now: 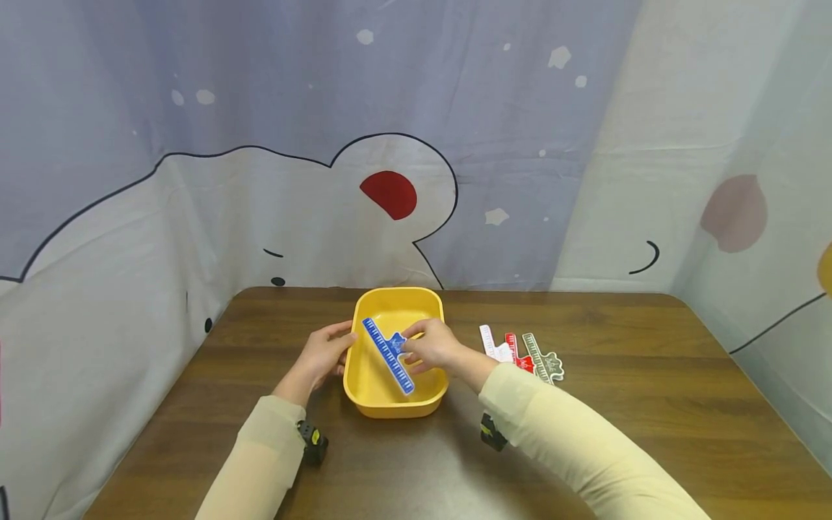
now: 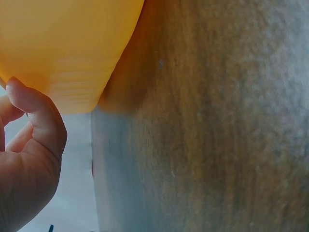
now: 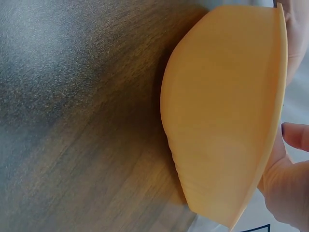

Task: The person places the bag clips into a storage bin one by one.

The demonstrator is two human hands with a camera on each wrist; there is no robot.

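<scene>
A yellow plastic basin (image 1: 390,412) stands on the table, its long side running away from me. My left hand (image 1: 325,355) grips its left rim, thumb at the edge and fingers along the outer wall; the left wrist view shows the bent thumb (image 2: 46,113) against the basin wall. My right hand (image 1: 432,345) reaches over the right rim and pinches the flower-shaped handle of a blue clip (image 1: 388,355) with a piano-key strip. The clip lies slanted within the basin's outline. In the right wrist view the basin wall (image 3: 222,111) hides the clip.
To the right of the basin lie three similar clips: a white one (image 1: 487,339), a red one (image 1: 522,360) and a grey-green one (image 1: 542,358). My right forearm partly covers them. The brown wooden table (image 1: 650,390) ends at a patterned curtain (image 1: 292,217) behind.
</scene>
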